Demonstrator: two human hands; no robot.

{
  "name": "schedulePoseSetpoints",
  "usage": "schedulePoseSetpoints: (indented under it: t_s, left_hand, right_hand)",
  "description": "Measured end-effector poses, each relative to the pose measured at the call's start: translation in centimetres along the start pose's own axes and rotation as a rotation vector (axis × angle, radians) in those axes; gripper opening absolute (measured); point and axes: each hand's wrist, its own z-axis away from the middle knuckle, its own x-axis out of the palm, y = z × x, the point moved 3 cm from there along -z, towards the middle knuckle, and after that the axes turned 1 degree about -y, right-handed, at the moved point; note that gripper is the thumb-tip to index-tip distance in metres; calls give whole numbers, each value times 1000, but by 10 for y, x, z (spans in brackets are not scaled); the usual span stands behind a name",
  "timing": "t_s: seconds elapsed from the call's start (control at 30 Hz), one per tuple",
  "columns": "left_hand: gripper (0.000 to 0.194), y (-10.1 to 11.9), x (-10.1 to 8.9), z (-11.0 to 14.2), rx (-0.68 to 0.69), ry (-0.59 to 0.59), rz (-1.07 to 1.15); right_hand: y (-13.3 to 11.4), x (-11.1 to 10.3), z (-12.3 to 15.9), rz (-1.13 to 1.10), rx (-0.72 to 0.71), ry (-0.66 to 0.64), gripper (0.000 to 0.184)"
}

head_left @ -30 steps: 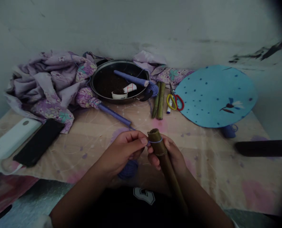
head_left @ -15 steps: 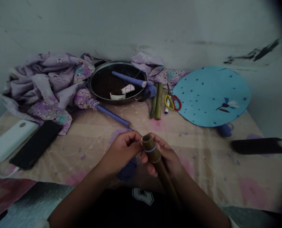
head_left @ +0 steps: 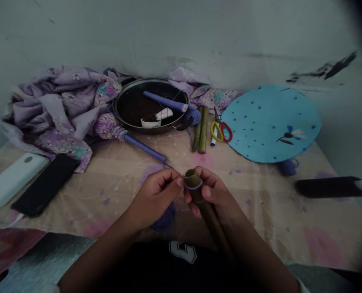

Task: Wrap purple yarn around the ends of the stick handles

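A hollow bamboo tube (head_left: 209,217) slants up from my lap, its open end facing away from me. My right hand (head_left: 216,191) is wrapped round it just below that end, thumb on the near side. Around the tube near the rim runs a loop of purple yarn (head_left: 194,187). My left hand (head_left: 159,191) pinches thumb and forefinger together at the tube's left side, where the yarn strand runs up towards a purple-wrapped stick (head_left: 145,147). Below my left hand lies a ball of purple yarn (head_left: 165,218), partly hidden.
A black pan (head_left: 128,122) holds dark crumbs, a paper cup and another wrapped stick. Bamboo pieces (head_left: 203,130), scissors (head_left: 221,131) and a marker lie right of it. A blue round fan (head_left: 269,126), a phone (head_left: 46,185), a white power bank (head_left: 14,179) and floral cloth (head_left: 58,110) surround the workspace.
The bamboo's open end has tilted slightly and shifted right. My right thumb has come round onto the near side by the yarn loop. My left hand stays pinched beside it.
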Motion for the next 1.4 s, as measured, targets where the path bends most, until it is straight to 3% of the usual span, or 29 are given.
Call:
schedulePoseSetpoints:
  t_s: [0.1,0.23,0.37,0.5,0.67,0.8,1.2,1.4]
  left_hand:
    - [27,-3,3,1,-50,-64,119]
    - [23,-8,0,1,-122,-32,233]
    - [21,-11,0,-1,-190,-87,332]
    - [20,-6,-3,-2,-85,4,135]
    - [20,8,1,2,64,-103,-118]
    - [20,10,0,6,127,-93,-248]
    - [16,15,-4,9,341,59,-427]
    - [17,19,-7,8,373,97,-508]
  right_hand:
    - [-7,1,1,38,17,31,25]
    - [-10,3,4,97,52,75,23]
    - [-12,3,4,194,33,113,16]
    - [-13,3,4,272,-2,145,14]
    - [-11,4,2,235,10,169,16]
    - [-7,3,0,123,24,170,15]
    - [-1,-5,-6,46,56,130,20]
    - [1,-6,-6,2,61,110,20]
